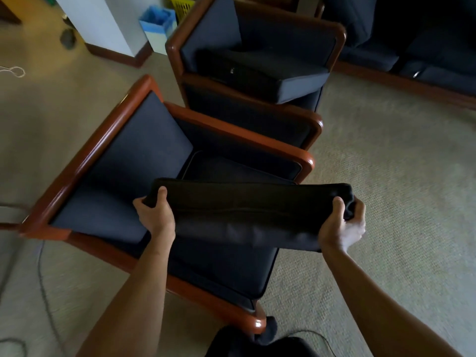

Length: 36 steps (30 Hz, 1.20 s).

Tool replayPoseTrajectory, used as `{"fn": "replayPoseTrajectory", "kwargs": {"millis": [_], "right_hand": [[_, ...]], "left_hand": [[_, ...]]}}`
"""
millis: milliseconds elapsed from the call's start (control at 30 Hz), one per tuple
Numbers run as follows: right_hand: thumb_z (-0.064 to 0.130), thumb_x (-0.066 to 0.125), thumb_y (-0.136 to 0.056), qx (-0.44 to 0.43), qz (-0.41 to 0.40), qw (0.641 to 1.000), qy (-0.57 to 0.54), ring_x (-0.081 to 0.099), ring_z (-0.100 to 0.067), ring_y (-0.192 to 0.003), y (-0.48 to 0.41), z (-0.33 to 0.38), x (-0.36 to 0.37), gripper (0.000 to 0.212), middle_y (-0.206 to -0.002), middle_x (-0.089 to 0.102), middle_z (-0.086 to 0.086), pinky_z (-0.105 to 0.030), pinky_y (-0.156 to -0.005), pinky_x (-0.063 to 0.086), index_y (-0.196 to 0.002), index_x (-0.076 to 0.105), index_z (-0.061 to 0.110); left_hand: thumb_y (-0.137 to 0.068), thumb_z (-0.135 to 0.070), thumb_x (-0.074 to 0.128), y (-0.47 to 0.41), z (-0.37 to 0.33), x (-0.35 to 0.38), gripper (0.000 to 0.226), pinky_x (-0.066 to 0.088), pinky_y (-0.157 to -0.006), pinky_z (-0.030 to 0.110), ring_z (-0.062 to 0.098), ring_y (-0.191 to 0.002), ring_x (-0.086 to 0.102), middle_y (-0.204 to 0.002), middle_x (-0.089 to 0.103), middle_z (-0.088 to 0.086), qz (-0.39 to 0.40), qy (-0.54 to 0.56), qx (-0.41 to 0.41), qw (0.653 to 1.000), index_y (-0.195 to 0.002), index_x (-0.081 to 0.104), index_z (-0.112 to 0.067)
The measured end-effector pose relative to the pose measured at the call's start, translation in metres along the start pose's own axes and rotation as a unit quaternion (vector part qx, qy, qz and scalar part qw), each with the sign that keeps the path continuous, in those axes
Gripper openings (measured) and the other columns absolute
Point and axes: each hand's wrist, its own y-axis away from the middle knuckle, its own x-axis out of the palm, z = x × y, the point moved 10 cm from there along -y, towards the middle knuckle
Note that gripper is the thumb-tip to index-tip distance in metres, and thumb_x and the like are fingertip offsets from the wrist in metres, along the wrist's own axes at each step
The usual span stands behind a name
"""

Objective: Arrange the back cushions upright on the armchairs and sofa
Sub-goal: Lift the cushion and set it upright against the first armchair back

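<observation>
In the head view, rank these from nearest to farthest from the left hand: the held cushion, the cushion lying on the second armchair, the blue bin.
1. Held cushion, gripped at its end by the left hand.
2. Cushion lying flat on the second armchair, ahead.
3. Blue bin, beside the wall, far back.

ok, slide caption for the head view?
Both hands, left and right, hold a dark cushion over the near armchair.

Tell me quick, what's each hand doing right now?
Left hand: closed on the left end of the dark navy rectangular fabric back cushion, held above the near armchair's seat.
Right hand: closed on the cushion's right end.
</observation>
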Motion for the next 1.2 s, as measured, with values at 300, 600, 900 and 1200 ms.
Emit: {"fn": "replayPoseTrajectory", "kwargs": {"millis": [300,600,900,1200], "right_hand": [[0.047,0.06,-0.083,-0.046,0.105,0.993,-0.008,0.063,-0.017,-0.09,-0.02,0.051,0.12,0.039,-0.097,0.073,0.003,-0.03,-0.081,0.046,-0.112,0.07,0.022],[0.045,0.061,-0.083,-0.084,0.326,0.941,-0.018,0.058,-0.017,-0.088,-0.033,0.096,0.262,0.039,-0.089,0.065,0.011,-0.026,-0.077,0.038,-0.119,0.069,0.029],[0.04,0.065,-0.087,-0.127,0.425,0.896,-0.008,0.061,-0.016,-0.091,0.006,0.136,0.362,0.038,-0.095,0.064,0.013,-0.034,-0.088,0.049,-0.121,0.069,0.024],[0.042,0.066,-0.087,-0.173,0.491,0.854,0.028,0.062,-0.025,-0.11,0.076,0.182,0.458,0.043,-0.109,0.061,0.008,-0.039,-0.093,0.051,-0.127,0.066,0.026]], "left_hand": [[-0.093,-0.041,0.078,0.0,-0.009,-0.063,0.04,0.047,-0.057,0.001,-0.004,-0.084,0.06,-0.1,0.06,-0.014,-0.174,0.079,-0.03,0.981,-0.117,0.052,-0.023],[-0.091,-0.048,0.074,0.05,0.004,-0.105,0.06,0.047,-0.089,0.029,0.024,-0.112,0.064,-0.124,0.064,0.005,-0.383,0.059,-0.07,0.919,-0.133,0.055,-0.01],[-0.092,-0.041,0.072,0.074,0.005,-0.113,0.069,0.05,-0.109,0.039,0.031,-0.126,0.061,-0.141,0.06,0.015,-0.484,0.105,-0.103,0.863,-0.146,0.048,-0.005],[-0.088,-0.032,0.075,0.047,-0.009,-0.128,0.047,0.049,-0.075,0.021,0.014,-0.097,0.064,-0.107,0.062,-0.004,-0.511,0.158,-0.112,0.838,-0.126,0.057,-0.011]]}}
